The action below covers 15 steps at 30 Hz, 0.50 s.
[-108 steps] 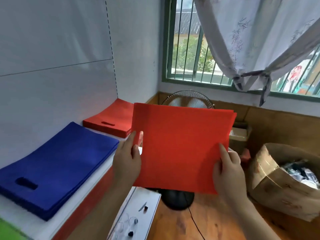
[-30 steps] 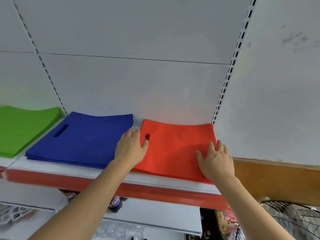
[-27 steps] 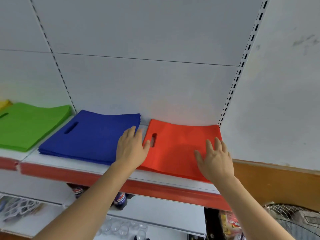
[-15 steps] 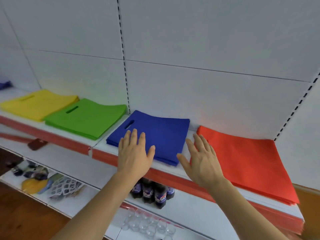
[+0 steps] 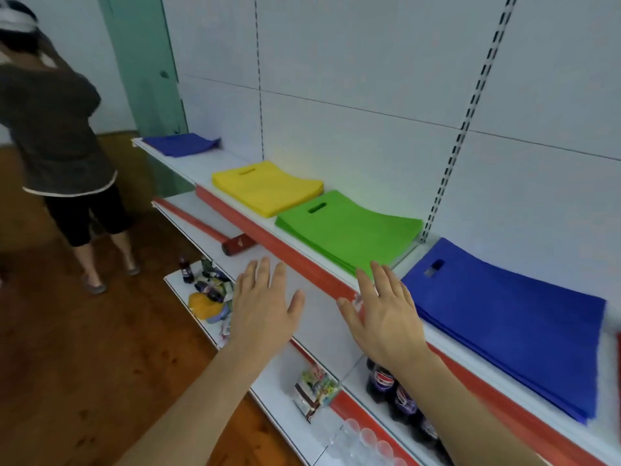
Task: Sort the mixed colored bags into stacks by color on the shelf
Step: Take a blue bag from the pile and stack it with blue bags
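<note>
Two bare hands out in front of the shelf (image 5: 188, 164), palms down, holding nothing. Left hand (image 5: 260, 309) flat in the air, fingers (image 5: 265, 274) straight and spread, below the shelf's red front edge (image 5: 302, 264) and apart from every bag. Right hand (image 5: 386, 314) flat too, fingers (image 5: 379, 277) straight, tips up by the red edge, just in front of the near corner of the green stack (image 5: 349, 227). Cannot tell if those tips touch the green bags.

Bags in flat stacks along the white shelf. Big blue stack (image 5: 514, 327) just right of the right hand, close to it, not held. Green stack left of the blue one, a slotted post (image 5: 447, 176) on the back wall between them. Yellow stack (image 5: 267, 188) farther left, right beside the green. Small blue pile (image 5: 181, 144) at the far left end, well apart from the hands. Tiny bit of red at the right rim, too small to tell what.

Lower shelves under the hands: dark soda bottles (image 5: 396, 391), clear cups (image 5: 366, 438), a snack packet (image 5: 316, 390), more bottles and bits (image 5: 208, 284) to the left.

Another person (image 5: 64, 142) in a dark top and dark shorts, far left, on the brown wood floor (image 5: 84, 348).
</note>
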Available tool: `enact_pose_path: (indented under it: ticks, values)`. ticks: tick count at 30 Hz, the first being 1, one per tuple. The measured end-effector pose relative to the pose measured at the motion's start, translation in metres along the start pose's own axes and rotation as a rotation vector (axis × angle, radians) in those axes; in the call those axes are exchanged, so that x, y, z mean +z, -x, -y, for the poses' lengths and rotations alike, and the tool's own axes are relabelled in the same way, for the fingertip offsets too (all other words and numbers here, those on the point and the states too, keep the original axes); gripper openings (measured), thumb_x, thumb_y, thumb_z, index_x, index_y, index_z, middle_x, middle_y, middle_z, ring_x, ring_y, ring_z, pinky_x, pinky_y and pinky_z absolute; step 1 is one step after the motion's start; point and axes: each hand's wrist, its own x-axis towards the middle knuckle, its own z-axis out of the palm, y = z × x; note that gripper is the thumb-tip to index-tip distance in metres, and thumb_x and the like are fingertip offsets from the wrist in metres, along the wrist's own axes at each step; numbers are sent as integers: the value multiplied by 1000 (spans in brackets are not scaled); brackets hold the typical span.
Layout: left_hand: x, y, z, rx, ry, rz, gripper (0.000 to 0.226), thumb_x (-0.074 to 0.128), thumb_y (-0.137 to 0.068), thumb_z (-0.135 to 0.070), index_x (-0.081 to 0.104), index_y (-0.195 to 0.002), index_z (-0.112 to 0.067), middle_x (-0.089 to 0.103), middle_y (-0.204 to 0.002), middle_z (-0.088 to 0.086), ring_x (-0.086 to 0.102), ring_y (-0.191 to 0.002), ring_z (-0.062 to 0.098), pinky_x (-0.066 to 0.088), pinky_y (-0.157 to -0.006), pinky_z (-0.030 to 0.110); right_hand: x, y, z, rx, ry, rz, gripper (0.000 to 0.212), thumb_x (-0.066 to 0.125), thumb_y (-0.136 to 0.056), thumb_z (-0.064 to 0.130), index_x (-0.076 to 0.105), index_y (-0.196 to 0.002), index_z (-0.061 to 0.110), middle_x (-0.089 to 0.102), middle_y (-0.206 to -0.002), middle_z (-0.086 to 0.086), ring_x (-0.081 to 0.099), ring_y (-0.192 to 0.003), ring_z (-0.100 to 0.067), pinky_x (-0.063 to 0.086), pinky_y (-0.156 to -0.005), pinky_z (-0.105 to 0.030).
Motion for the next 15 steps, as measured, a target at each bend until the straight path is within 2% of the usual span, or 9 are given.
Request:
enact_pose_path:
  ticks: [4, 13, 15]
  values:
    - [2, -34, 53, -58, -11, -15, 75, 26, -105, -65, 24, -165, -21, 17, -174, 9, 9, -161, 29, 14, -130, 49, 39, -62, 41, -66, -20, 8, 82, 19, -104, 71, 36, -162, 16, 27, -171, -16, 22, -159, -34, 23, -128, -53]
    - [-2, -134, 149, -180, -52, -56, 71, 32, -105, -64, 29, -164, -24, 21, -173, 6, 11, -161, 27, 18, -129, 47, 94, -213, 120, -203, -75, 30, 79, 31, -103, 67, 45, -158, 12, 36, -166, -20, 31, -155, -39, 32, -124, -56]
    - [-3, -150, 172, -215, -53, -63, 70, 32, -105, -64, 31, -163, -25, 21, -173, 5, 11, -161, 27, 19, -129, 48, 104, -242, 143, -236, -73, 50, 80, 27, -103, 68, 44, -159, 13, 35, -167, -19, 29, -156, -38, 32, -124, -56]
